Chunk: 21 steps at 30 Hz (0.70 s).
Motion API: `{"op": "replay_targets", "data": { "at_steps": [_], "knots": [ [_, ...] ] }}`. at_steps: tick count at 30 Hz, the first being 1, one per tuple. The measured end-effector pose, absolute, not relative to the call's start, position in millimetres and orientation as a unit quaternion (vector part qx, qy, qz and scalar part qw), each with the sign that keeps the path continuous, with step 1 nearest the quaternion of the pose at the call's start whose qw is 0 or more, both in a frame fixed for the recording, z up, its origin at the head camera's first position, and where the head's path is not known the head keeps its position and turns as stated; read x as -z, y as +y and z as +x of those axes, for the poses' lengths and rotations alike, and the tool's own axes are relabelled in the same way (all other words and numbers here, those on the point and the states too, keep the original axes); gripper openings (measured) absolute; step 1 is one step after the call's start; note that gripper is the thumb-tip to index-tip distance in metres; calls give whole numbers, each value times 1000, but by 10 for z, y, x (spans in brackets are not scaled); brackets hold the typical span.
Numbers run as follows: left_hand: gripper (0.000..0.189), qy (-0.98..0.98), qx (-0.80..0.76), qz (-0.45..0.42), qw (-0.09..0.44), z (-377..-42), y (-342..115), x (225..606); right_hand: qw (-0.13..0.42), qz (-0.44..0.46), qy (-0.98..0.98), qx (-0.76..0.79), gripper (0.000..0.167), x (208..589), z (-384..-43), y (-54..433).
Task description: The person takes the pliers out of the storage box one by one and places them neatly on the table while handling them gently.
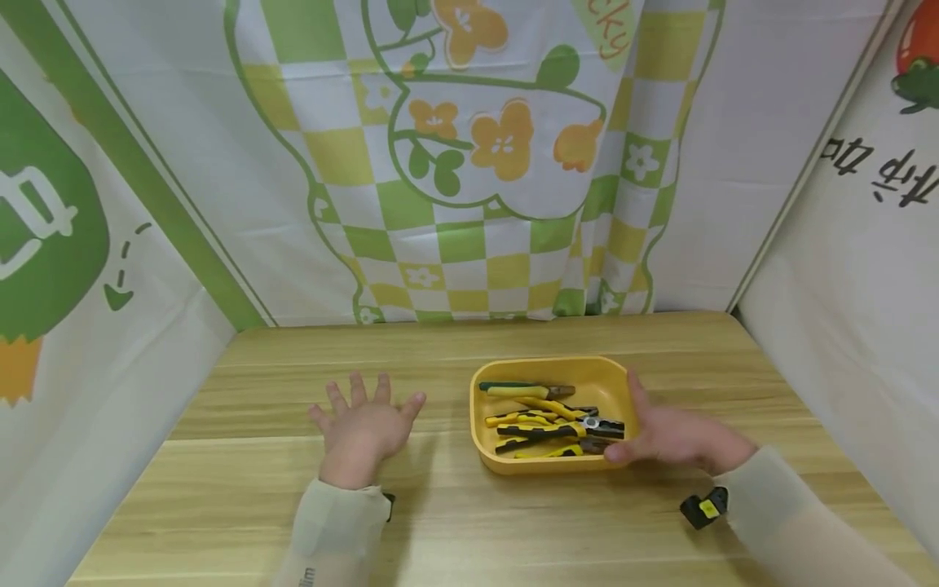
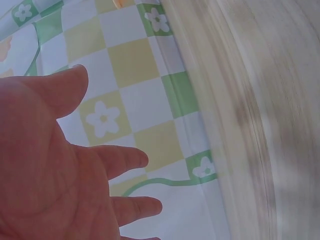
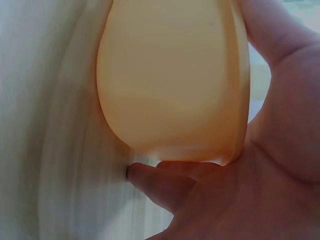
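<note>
likely stiff but weighed down by pliers (image 1: pixel 559 430), the yellow bin (image 1: pixel 543 467) suits holding at both ends, right hand (image 1: pixel 678 436) gripping its right end, left hand (image 1: pixel 367 432) empty, fingers spread.

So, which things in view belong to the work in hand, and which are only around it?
Likely part of the work:
yellow box, its right end held by the right hand
pliers lying inside the box

Only around it:
wood-grain table
checked cloth behind the table
printed side cloths
</note>
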<state>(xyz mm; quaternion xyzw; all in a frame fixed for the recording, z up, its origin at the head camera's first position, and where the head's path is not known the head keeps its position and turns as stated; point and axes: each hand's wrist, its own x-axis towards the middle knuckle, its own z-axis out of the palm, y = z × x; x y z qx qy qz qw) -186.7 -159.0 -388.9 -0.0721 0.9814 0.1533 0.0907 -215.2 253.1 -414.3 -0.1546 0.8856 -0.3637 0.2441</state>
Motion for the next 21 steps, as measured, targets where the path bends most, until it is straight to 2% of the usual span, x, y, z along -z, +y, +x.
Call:
{"op": "replay_targets", "data": {
  "at_steps": [3, 11, 21],
  "knots": [
    [93, 983, -146, -69, 90, -1872, -1594, 3883, 239, -151, 891, 357, 139, 4139, -2107, 2486],
    [90, 992, -112, -47, 46, -1963, -1655, 3707, 231, -154, 901, 334, 139, 4171, -2081, 2435],
    [89, 985, -114, 126, 14, -2213, -1691, 3463, 231, -157, 901, 332, 138, 4169, -2087, 2446]
  ]
}}
